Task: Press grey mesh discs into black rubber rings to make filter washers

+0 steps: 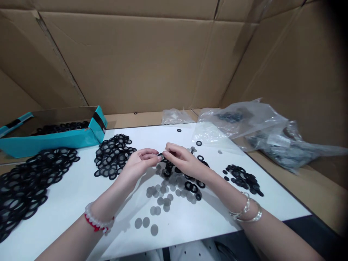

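Note:
My left hand (pixel 140 162) and my right hand (pixel 181 159) meet over the middle of a white board (pixel 81 188). Both pinch a small black rubber ring (pixel 161 156) between their fingertips. Right below them lie several loose black rings (pixel 191 186) and several grey mesh discs (pixel 160 197). A pile of rings with mesh fitted in them (pixel 112 156) sits just left of my left hand. A smaller heap of black rings (pixel 243 178) lies to the right of my right forearm.
A large spread of finished rings (pixel 29 181) covers the board's left side. A teal cardboard box (pixel 54 139) with more rings stands at the back left. Clear plastic bags (pixel 261 127) of parts lie at the back right. Brown cardboard walls (pixel 152 61) surround the bench.

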Available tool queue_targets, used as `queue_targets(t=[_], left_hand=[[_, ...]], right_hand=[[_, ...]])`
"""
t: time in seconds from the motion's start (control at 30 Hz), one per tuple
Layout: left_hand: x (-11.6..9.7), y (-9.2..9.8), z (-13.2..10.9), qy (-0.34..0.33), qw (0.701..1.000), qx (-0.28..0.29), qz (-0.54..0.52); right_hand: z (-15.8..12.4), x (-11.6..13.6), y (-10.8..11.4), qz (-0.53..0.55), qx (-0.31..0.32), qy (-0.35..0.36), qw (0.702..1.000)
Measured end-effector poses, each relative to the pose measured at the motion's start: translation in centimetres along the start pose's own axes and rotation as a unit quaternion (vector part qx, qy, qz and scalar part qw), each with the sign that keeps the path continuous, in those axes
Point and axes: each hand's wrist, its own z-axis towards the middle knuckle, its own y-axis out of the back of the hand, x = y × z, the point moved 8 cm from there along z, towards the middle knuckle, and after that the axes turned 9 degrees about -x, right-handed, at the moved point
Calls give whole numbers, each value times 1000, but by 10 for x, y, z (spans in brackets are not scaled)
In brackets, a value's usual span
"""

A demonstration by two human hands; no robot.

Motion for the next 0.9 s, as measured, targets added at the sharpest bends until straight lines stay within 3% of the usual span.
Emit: queue_targets(t=[0.27,0.53,0.77,0.9], left_hand=[[-2,-12,-4,10,997,73,-23],[5,2,1,11,1000,-7,13],[12,-2,4,72,995,22,-60],[11,-6,4,78,992,26,-91]], right_hand=[[1,-14,-5,-16,39,-39,998],[-2,-2,-7,-85,5,15,996],[1,-9,-3,-46,20,-6,999],[0,4,-6,-23,68,56,996]])
